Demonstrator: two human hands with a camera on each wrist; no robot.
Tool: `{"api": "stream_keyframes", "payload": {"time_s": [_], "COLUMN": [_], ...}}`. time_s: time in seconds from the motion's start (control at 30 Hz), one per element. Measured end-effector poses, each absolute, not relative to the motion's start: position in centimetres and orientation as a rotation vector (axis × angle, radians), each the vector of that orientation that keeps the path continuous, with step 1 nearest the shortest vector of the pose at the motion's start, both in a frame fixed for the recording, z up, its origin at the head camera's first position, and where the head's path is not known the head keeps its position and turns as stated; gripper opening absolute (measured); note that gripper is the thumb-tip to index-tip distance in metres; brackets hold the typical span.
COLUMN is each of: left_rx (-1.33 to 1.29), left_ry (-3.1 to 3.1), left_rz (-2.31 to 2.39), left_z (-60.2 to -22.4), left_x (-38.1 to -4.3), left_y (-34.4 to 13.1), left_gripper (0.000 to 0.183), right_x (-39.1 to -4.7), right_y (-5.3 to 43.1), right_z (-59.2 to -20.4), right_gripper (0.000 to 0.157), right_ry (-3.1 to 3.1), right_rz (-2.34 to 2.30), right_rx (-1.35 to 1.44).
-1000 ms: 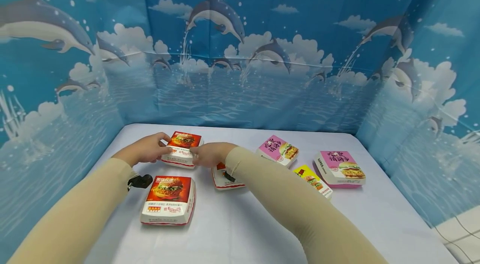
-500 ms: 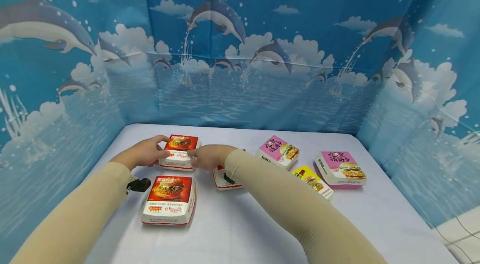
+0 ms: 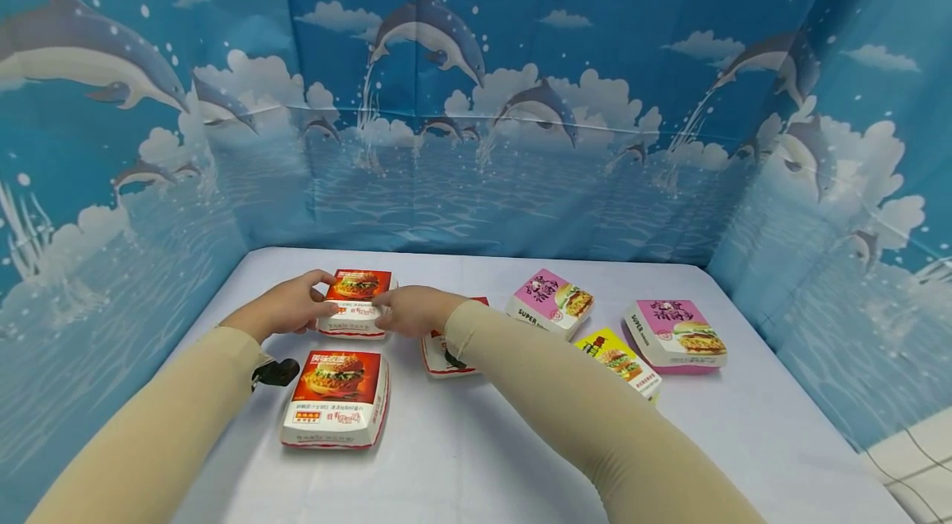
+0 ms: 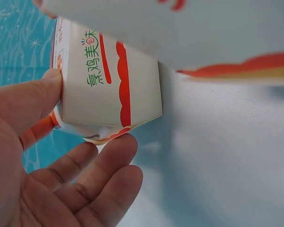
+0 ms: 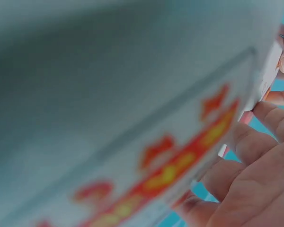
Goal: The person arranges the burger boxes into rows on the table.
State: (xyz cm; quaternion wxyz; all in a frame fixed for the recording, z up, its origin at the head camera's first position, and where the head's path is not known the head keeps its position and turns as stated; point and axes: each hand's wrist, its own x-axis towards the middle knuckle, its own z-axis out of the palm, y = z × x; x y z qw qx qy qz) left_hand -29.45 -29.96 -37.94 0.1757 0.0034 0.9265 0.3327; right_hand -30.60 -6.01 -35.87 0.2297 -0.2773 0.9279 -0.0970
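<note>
Both hands hold a red and white burger box [image 3: 355,307] at the back left of the table. My left hand [image 3: 288,305] grips its left side. In the left wrist view the thumb [image 4: 45,92] presses its upper edge, while the other fingers spread along the side and below. From the right, my right hand [image 3: 418,311] pinches the opposite side, its thumb at the top edge. A second red box [image 3: 335,392] lies nearer, below the left hand. A third red box [image 3: 437,359] is partly hidden under the right forearm.
Two pink burger boxes, one at the middle back [image 3: 550,301] and one at the right [image 3: 675,334], lie on the white table [image 3: 773,425]. Between them sits a yellow box [image 3: 621,359], partly covered by the right sleeve. A blue dolphin curtain [image 3: 476,193] surrounds the table.
The held box has shifted slightly left and toward me, then hardly moved over the last half second. Both hands went with it. The other boxes stay in place.
</note>
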Motion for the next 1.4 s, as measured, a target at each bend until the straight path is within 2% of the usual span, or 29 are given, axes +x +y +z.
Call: {"api": "stream_keyframes", "payload": {"time_s": [0.17,0.63,0.93,1.4], "left_rx": [0.010,0.051,0.051,0.068], "left_ry": [2.613,2.622,2.626,2.636], "left_rz": [0.955,0.919,0.907,0.902], "left_z": [-38.0,-38.0,-38.0,-38.0], "left_x": [-29.5,-29.4,-29.4,-29.2], "left_y": [-29.9,-29.9,-29.8,-29.7], "left_gripper": [0.072,0.075,0.075,0.074], "right_x": [-30.5,-29.8,-29.7,-29.8], "right_y": [-6.2,-6.4,-6.7,-6.9], "right_z": [-36.1,-36.3,-36.8,-37.2], "right_gripper": [0.062,0.052,0.044,0.047], "right_ry": [2.613,2.801,2.878,2.894], "right_rz": [-0.239,-0.180,-0.112,-0.139], "right_rx": [-0.737,-0.750,-0.854,-0.772]}}
